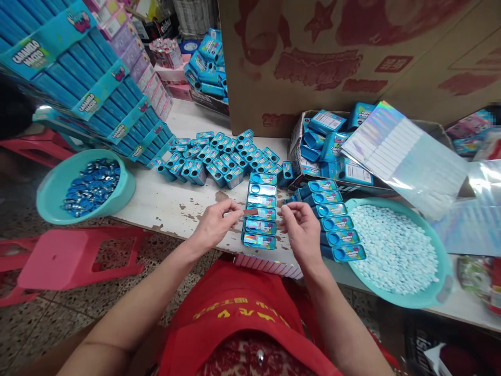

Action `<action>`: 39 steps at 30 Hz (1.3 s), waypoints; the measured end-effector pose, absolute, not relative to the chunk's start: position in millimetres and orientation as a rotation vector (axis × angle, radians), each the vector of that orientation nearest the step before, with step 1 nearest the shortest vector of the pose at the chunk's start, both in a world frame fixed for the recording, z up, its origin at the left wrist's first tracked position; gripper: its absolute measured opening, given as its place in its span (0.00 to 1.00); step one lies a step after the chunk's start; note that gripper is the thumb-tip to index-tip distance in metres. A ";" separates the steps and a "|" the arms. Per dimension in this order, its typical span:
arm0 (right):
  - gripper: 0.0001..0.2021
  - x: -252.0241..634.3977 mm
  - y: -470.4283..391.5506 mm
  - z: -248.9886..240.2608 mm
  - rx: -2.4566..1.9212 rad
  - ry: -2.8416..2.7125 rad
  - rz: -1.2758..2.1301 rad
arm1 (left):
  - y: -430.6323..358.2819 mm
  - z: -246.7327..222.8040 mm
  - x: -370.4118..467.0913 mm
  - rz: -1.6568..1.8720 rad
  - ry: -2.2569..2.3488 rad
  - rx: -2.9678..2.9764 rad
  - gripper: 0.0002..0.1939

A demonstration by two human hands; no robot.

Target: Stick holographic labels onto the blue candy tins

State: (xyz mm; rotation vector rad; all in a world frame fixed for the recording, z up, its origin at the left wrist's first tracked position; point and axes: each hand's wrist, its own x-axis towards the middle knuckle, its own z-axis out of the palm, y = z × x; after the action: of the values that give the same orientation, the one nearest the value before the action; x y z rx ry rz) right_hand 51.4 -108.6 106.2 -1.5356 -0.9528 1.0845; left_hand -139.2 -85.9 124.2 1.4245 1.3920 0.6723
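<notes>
A column of blue candy tins (260, 225) with rounded lids stands before me at the table's front edge; shiny strips lie on some lids. My left hand (217, 222) is closed at the column's left, pinching a thin reddish-brown strip (251, 212) that reaches over one lid. On the other side, my right hand (301, 224) hovers beside the lids, thumb and fingertips pressed together; whatever they may hold is too small to tell. A second row of blue tins (332, 222) stands just right of that hand. White-backed sheets (270, 265) show at the edge above my red apron.
Many blue tins with round holes (223, 156) stand farther back. Boxed stacks (90, 94) rise at left, above a basin of blue wrapped pieces (127, 183). At right are a carton of tins (297, 146), shiny sticker sheets (407, 151) and a basin of pale candies (444, 284).
</notes>
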 end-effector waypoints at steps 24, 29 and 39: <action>0.10 35.9 -21.6 94.2 -2.152 -1.667 0.651 | 4.3 69.1 -114.6 0.722 1.271 1.590 0.04; 0.08 49.3 -21.8 84.5 -2.070 -1.499 0.693 | -10.4 40.4 -113.9 0.709 1.306 1.058 0.12; 0.21 44.6 -21.4 68.9 -2.106 -1.324 0.777 | -41.3 49.6 -102.3 0.816 1.255 1.300 0.33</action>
State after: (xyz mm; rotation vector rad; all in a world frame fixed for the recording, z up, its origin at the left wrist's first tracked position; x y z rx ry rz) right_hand 44.6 -21.4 68.9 -2.1060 -1.3245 0.7774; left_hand -102.3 -41.3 49.6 1.3003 1.2549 0.8163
